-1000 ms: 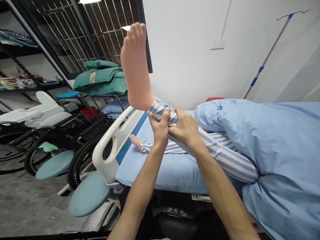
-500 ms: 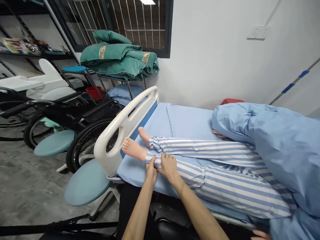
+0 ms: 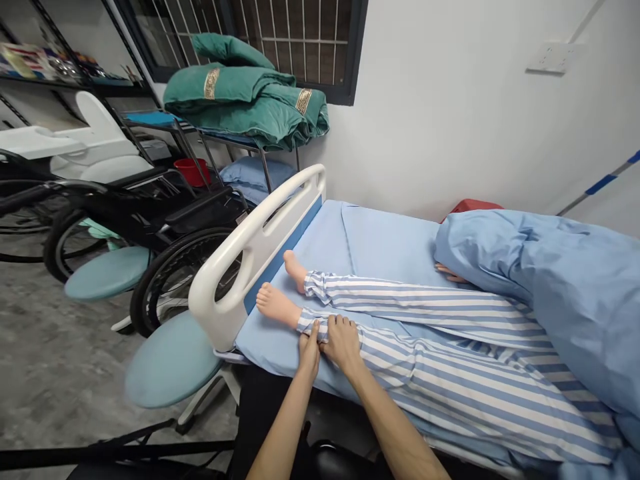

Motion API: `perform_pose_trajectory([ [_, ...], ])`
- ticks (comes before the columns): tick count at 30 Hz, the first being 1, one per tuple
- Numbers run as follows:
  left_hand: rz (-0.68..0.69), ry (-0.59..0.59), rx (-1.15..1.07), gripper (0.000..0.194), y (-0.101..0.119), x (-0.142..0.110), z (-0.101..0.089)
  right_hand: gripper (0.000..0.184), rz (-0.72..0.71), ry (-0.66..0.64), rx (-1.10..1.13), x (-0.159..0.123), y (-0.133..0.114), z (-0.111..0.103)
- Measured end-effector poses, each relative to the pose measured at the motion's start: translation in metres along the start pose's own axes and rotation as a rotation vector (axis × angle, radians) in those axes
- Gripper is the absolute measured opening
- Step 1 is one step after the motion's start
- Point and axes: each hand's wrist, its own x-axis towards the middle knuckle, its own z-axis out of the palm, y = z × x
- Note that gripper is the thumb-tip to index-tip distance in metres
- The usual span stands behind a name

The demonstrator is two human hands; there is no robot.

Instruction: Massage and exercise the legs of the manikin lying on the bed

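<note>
A manikin's two legs in blue-and-white striped trousers (image 3: pixel 425 360) lie along a bed with a light blue sheet (image 3: pixel 385 233). The nearer foot (image 3: pixel 277 305) is bare, toes pointing up and toward the footboard. Beyond it rests the other bare foot (image 3: pixel 295 270). My left hand (image 3: pixel 309 350) holds the nearer lower leg just above the ankle, thumb on top of the trouser cuff. Right beside it, my right hand (image 3: pixel 343 340) is wrapped over the same shin, its fingers bent across the striped cloth. The undersides of both grips are hidden.
The white footboard (image 3: pixel 260 227) stands left of the feet. A bunched blue quilt (image 3: pixel 540 267) covers the bed's right side. Round pale-blue stools (image 3: pixel 173 360) and a wheelchair (image 3: pixel 185 253) are at left. Folded green bedding (image 3: pixel 250 100) sits by the window.
The view has shifted slightly. The nearer foot and both hands sit a little lower relative to the far foot. Both hands keep their hold on the nearer leg.
</note>
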Motion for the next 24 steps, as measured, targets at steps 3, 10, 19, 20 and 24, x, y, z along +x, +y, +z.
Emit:
perform_pose_trajectory([
  [3, -0.038, -0.004, 0.011, 0.029, 0.010, -0.003, -0.002, 0.042, -0.025, 0.002, 0.019, -0.007, 0.003, -0.005],
  [10, -0.042, 0.260, 0.377, 0.029, 0.046, -0.013, -0.016, 0.058, -0.120, 0.052, 0.192, -0.032, 0.022, -0.033],
  [19, 0.220, 0.401, 0.817, 0.016, 0.107, 0.004, -0.023, 0.064, -0.077, 0.046, 0.208, -0.027, 0.034, -0.031],
  [20, 0.241, 0.425, 0.862, 0.017, 0.108, 0.003, -0.025, 0.065, -0.067, 0.031, 0.194, -0.027, 0.034, -0.027],
  [24, 0.560, 0.381, 1.246, 0.037, 0.103, -0.005, -0.026, 0.059, -0.017, 0.007, 0.148, -0.028, 0.034, -0.012],
])
